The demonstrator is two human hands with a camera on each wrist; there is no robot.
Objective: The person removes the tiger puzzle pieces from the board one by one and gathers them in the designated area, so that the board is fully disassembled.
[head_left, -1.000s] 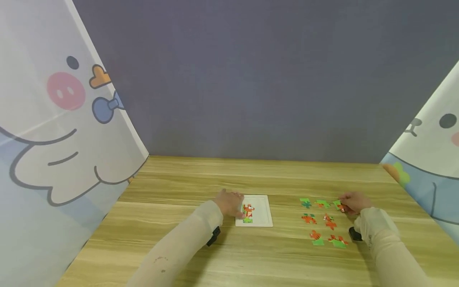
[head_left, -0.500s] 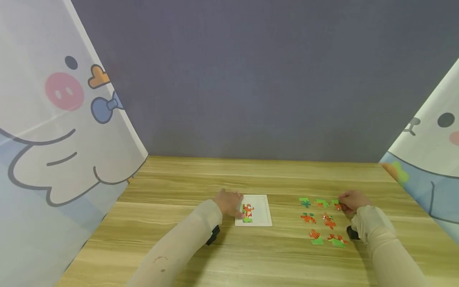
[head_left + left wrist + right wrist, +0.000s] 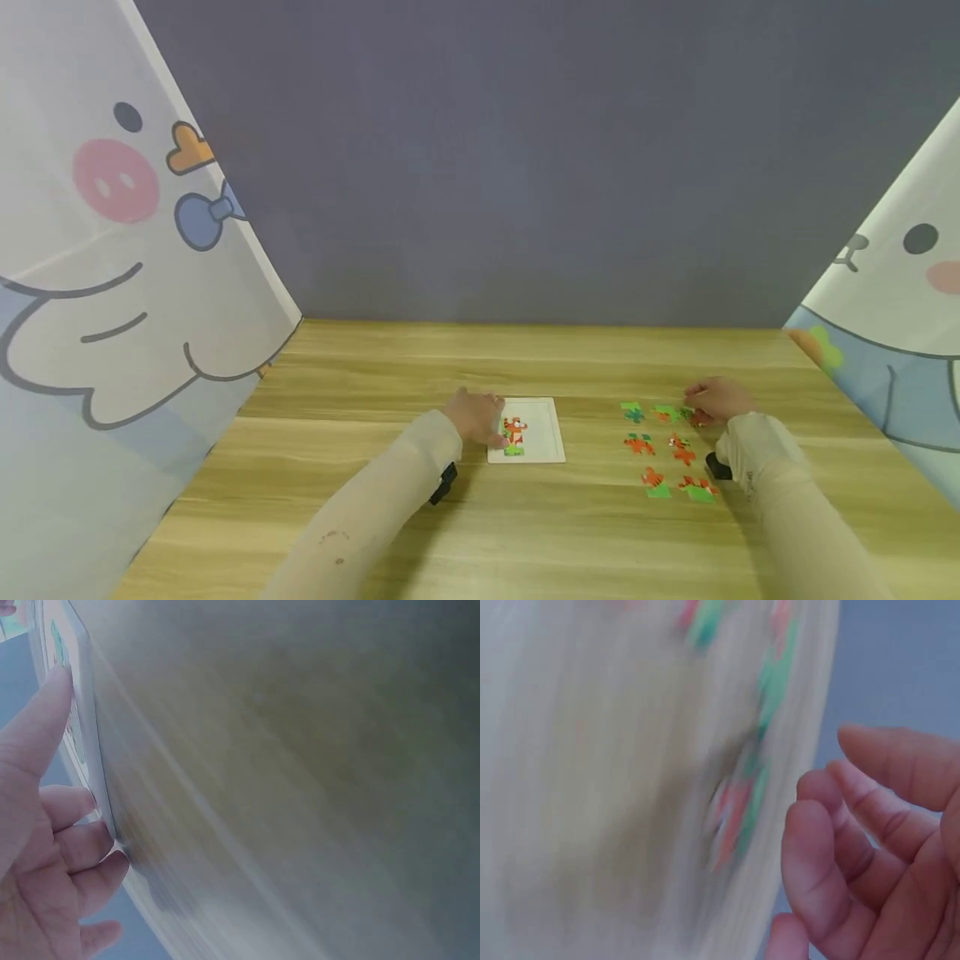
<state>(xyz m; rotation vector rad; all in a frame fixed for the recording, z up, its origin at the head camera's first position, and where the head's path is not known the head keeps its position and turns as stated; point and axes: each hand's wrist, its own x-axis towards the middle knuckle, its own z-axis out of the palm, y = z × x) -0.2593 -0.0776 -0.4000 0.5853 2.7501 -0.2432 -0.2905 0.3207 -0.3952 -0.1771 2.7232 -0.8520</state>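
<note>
My left hand (image 3: 476, 417) rests at the left side of a white square puzzle tray (image 3: 546, 433), its thumb over the tray and its other fingertips at the rim. Joined jigsaw pieces (image 3: 515, 430) with an orange tiger cartoon lie inside, along the tray's left part, partly covered by the thumb. Over to the right, my right hand (image 3: 720, 400) hovers by a red-and-green jigsaw piece (image 3: 733, 817) on the table. In the right wrist view its fingers are loosely bent, with a gap between them and that piece.
Several more jigsaw pieces lie in rows right of the tray, among them a green one (image 3: 632, 412), an orange one (image 3: 639, 445) and an orange-and-green one (image 3: 699, 489). A grey panel (image 3: 540, 167) stands behind the wooden table (image 3: 525, 533), with cartoon-printed cloths (image 3: 112, 267) at both sides.
The head view has shifted slightly. My right hand was at the upper right piece and has drawn slightly left over it. The left hand stays at the tray.
</note>
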